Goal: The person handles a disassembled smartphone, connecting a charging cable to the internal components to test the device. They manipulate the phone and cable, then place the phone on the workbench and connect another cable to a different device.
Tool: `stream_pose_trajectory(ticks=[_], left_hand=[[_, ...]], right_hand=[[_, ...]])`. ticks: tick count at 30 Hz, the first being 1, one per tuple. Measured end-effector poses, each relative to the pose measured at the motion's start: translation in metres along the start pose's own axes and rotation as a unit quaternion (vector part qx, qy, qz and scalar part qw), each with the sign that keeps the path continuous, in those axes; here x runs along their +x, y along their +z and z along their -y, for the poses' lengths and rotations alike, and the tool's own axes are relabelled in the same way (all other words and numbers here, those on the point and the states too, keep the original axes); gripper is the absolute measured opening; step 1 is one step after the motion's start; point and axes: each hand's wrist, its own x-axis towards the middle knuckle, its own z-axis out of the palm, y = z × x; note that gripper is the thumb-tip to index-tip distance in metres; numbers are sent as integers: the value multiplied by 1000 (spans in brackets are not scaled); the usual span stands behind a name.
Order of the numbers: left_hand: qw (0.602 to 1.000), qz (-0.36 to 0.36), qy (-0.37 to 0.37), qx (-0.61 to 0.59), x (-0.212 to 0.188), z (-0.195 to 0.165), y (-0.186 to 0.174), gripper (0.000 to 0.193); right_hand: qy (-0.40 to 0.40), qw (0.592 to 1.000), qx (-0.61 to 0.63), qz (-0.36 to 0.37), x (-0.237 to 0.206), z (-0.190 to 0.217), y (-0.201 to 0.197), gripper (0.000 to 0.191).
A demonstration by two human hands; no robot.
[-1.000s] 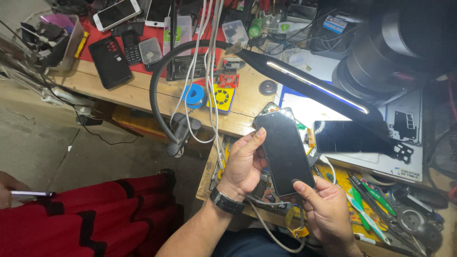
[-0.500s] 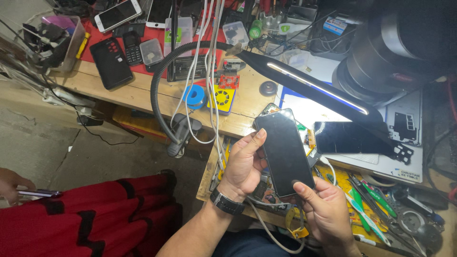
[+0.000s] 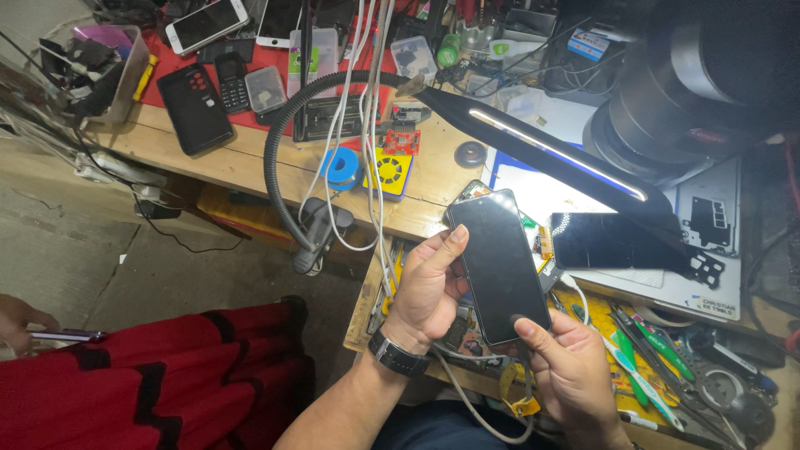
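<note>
A black smartphone [image 3: 498, 265] with a dark screen is held face up over the front of the workbench. My left hand [image 3: 427, 287] grips its left edge, thumb up along the side, and a dark watch sits on that wrist. My right hand [image 3: 570, 377] holds the phone's lower right corner, with the thumb pressed on the bottom of the screen. A second dark phone [image 3: 612, 242] lies flat on the white work mat [image 3: 717, 275] just to the right.
A black gooseneck lamp [image 3: 550, 150] with a lit strip arches over the bench. White cables [image 3: 371, 125] hang down the middle. Phones, small boxes and a black remote lie on a red cloth [image 3: 158, 79]. Screwdrivers and tweezers [image 3: 650, 367] lie at right. Another person's hand [image 3: 25, 327] holds a thin object at far left.
My hands and the phone have stayed almost still. The other person's hand at far left has shifted slightly with its thin object.
</note>
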Motion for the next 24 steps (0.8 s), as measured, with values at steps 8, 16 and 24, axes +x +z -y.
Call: stream_pose_trajectory(ticks=[8,16,24], left_hand=[[1000,9,3,0,-1,1,-1,21],[999,44,21,10,-10,1,12,26],[988,131,0,85,-24,-9,17,62]], right_hand=[[-1,1000,3,-2,0,0,0,28],[-13,1000,17,-11,0,1,1,30],[-6,998,60,-10,1,5,7,26]])
